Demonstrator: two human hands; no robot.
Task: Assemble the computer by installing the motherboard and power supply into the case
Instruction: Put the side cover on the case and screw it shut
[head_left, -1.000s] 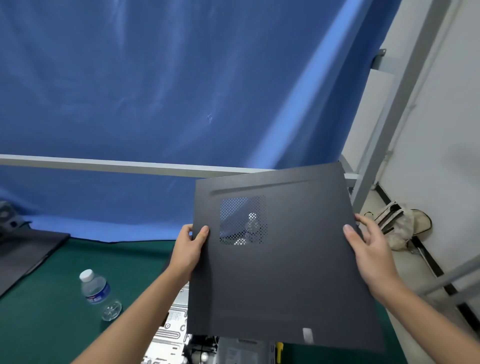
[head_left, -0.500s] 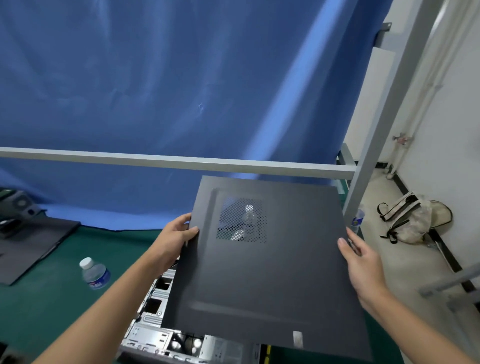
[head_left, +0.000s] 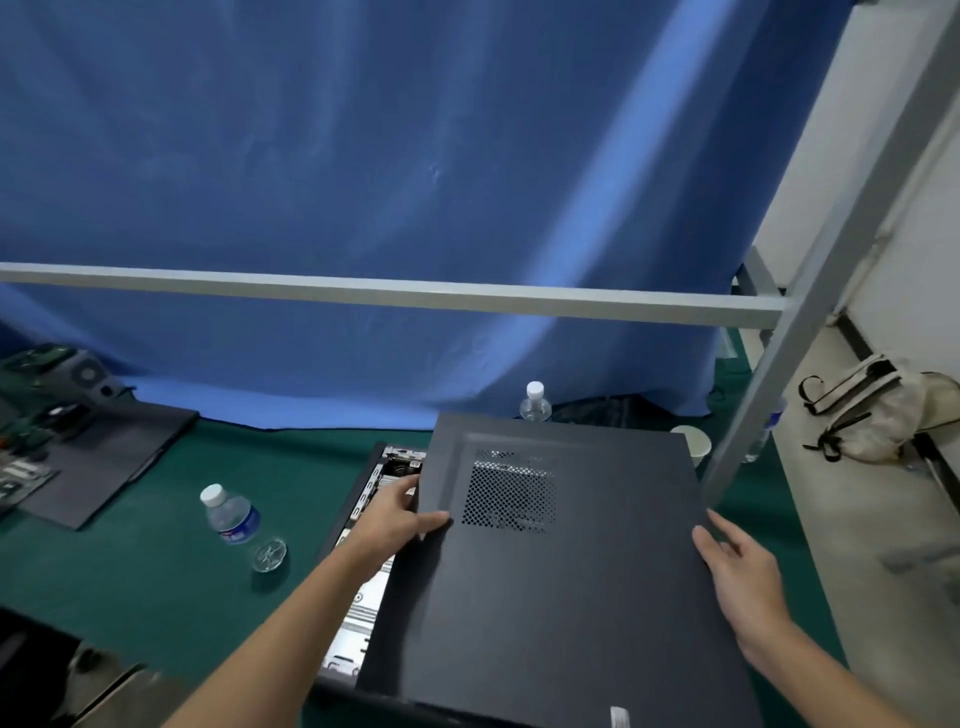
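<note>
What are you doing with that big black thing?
A person holds the computer case's dark side panel by its two edges, left hand and right hand. It sits over the open computer case on the green table, not fully covering it. A water bottle lies nearby.

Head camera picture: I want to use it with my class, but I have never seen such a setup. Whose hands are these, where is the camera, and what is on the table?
There is no robot. A person wears the camera on the head, so it looks forward and down at their own hands. The left hand and right hand hold a dark side panel by its edges, above an open computer case lying on the green table. A water bottle lies left of the case; another bottle stands behind the panel. Computer parts lie far left, before a blue curtain.
</note>
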